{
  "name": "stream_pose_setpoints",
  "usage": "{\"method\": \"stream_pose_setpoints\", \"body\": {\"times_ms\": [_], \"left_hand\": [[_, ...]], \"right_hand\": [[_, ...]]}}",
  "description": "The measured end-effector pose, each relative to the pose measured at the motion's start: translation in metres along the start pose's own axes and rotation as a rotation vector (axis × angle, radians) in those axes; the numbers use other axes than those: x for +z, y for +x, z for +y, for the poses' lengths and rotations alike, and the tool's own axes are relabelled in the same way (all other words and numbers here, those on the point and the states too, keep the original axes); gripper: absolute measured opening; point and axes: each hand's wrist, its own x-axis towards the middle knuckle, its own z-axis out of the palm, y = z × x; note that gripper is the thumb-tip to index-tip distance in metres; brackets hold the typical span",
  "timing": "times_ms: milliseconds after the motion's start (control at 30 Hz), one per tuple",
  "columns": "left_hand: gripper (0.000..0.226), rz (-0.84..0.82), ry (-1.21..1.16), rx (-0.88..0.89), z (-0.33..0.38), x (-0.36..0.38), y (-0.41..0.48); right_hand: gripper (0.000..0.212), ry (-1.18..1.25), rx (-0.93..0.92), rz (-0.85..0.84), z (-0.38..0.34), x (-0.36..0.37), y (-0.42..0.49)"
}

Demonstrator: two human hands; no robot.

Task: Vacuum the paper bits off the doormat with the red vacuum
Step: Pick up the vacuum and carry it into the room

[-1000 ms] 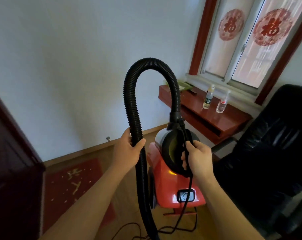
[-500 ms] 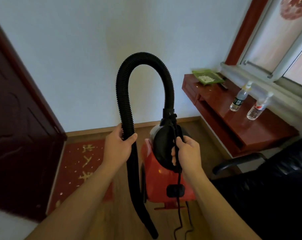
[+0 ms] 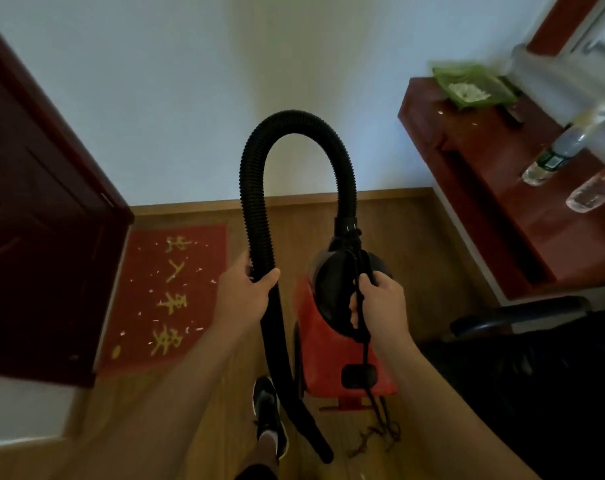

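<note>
The left hand [image 3: 245, 296] curls round the one black ribbed hose [image 3: 256, 202] at centre frame, thumb on the right of it. The right hand [image 3: 380, 306] is wrapped round the dark top of the one red vacuum [image 3: 325, 358], pinching the black cord [image 3: 365, 344] against it. The vacuum hangs lifted at lower centre. The hose arches above both hands, and its open end [image 3: 323, 452] dangles near the bottom edge beside one dark shoe [image 3: 266, 410]. The single red doormat [image 3: 211, 244] lies on the wood floor at left of centre, beside the dark door [image 3: 34, 237]. White paper bits [image 3: 191, 329] are scattered across it, too small and too many to count. At upper right a red desk [image 3: 495, 188] carries two clear bottles [image 3: 553, 157] and one green tray [image 3: 474, 86]; a black chair [image 3: 536, 375] fills the lower right. Compared with half a second ago, both grips are unchanged, the view has dipped, the whole doormat now shows, the shoe has appeared and the window has nearly left the frame.
</note>
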Motion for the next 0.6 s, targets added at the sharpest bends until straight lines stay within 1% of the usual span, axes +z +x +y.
{"method": "stream_pose_setpoints", "body": {"times_ms": [200,400,600], "left_hand": [[0.033,-0.060,-0.033,-0.121,-0.070,0.040,0.059],[0.038,-0.060,-0.028,-0.232,-0.132,0.061,0.120],[0.044,-0.068,0.011,-0.320,-0.198,0.077,0.179]], "right_hand": [[0.025,-0.080,0.096,-0.009,0.050,0.028,0.095],[0.027,-0.138,0.160,-0.047,0.089,0.067,0.186],[0.027,-0.141,0.214,-0.060,0.124,0.111,0.264]]}}
